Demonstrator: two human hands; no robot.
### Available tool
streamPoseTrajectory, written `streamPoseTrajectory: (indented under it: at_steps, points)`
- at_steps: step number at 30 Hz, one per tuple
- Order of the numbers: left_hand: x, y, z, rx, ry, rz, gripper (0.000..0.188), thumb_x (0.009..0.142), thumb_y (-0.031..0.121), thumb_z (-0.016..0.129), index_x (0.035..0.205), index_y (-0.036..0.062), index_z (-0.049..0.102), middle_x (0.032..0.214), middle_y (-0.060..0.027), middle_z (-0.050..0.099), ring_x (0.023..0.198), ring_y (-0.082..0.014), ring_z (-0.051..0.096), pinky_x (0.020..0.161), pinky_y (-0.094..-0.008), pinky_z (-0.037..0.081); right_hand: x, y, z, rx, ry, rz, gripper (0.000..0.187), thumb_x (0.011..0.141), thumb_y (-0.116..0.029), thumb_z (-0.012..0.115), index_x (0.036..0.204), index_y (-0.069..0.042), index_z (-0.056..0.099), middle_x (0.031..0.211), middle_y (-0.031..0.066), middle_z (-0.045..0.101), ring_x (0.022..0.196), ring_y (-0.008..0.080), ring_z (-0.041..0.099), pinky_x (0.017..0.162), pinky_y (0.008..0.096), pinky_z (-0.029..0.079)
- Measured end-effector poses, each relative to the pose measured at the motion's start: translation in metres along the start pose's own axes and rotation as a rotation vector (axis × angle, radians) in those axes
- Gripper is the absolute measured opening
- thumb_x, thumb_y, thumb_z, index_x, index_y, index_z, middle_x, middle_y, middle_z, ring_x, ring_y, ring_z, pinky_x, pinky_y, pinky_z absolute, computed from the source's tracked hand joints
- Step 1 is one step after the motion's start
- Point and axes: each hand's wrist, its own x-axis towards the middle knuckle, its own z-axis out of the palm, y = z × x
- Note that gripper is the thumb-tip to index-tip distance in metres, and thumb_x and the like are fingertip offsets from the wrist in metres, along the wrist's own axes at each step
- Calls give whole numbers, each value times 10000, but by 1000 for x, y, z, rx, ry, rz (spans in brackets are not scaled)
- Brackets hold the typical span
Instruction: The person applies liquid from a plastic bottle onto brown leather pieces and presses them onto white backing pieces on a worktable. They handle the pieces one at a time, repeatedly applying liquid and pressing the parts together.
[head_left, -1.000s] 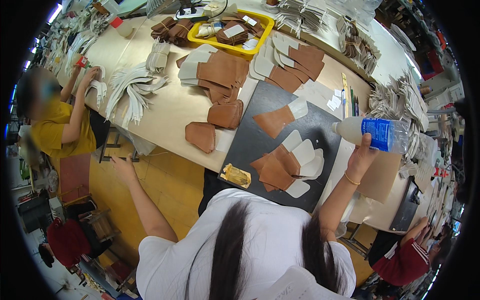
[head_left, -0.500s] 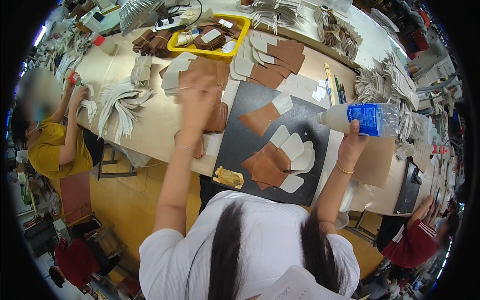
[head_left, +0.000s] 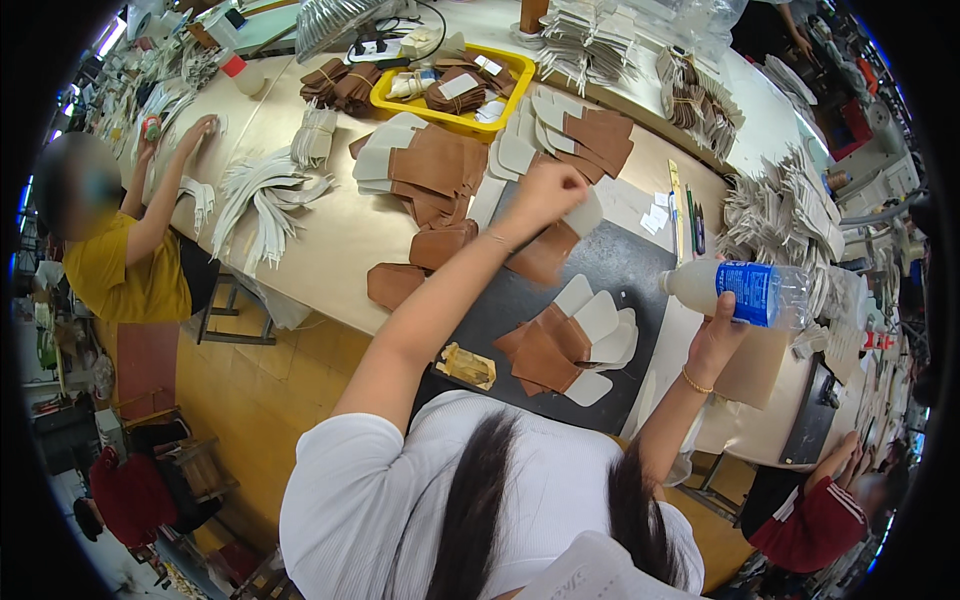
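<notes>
My right hand (head_left: 716, 347) grips a clear plastic bottle (head_left: 700, 284) with a blue label and pale contents. The bottle lies nearly level, its narrow neck pointing left. My left hand (head_left: 548, 203) is over the far part of a black board (head_left: 640, 260), fingers curled in a pinch. Below and beside it is a brown piece (head_left: 543, 255) with a whitish end, slightly blurred; whether my fingers grip it is hidden. Nearer on the board, several brown-and-white pieces (head_left: 556, 345) overlap in a fan. A yellowish block (head_left: 467, 366) rests at the board's near left corner.
Stacked brown-and-white pieces (head_left: 430, 160) lie beyond the board, near a yellow tray (head_left: 525, 68) of brown bundles. A ruler (head_left: 677, 205) and pencils lie right of it. White strips (head_left: 265, 205) are at left. A co-worker in yellow (head_left: 125, 265) sits left, another in red (head_left: 815, 525) right.
My left hand has moved right, from the stacked brown pieces to above the board. The view has shifted slightly. My right hand still holds the bottle.
</notes>
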Motion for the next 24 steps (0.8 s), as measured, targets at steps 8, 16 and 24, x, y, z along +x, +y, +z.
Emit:
streamPoseTrajectory:
  at_steps: [8,16,24]
  points:
    - [-42,-10,-159,-583,538,-136,371,898,15,586,1215,-106,434,990,-192,623,822,-259,692,706,-299,598,-1,5,14,2,-13,31,615,842,-292,740,1291,0,438,1205,221,599,1134,293,584,988,436,477]
    - [-54,-49,-205,-159,842,-171,472,861,163,706,1214,-58,484,912,-128,618,679,-171,641,600,-248,533,-1,1,20,27,-16,12,628,835,-265,749,1297,2,418,1200,222,598,1136,310,584,1011,433,456]
    - [-128,25,-9,304,27,286,379,795,275,757,1076,54,634,1053,-114,574,901,-236,566,804,-340,471,-13,-14,21,25,-87,3,641,793,-218,787,1284,-5,436,1172,179,611,1123,312,596,1002,427,456]
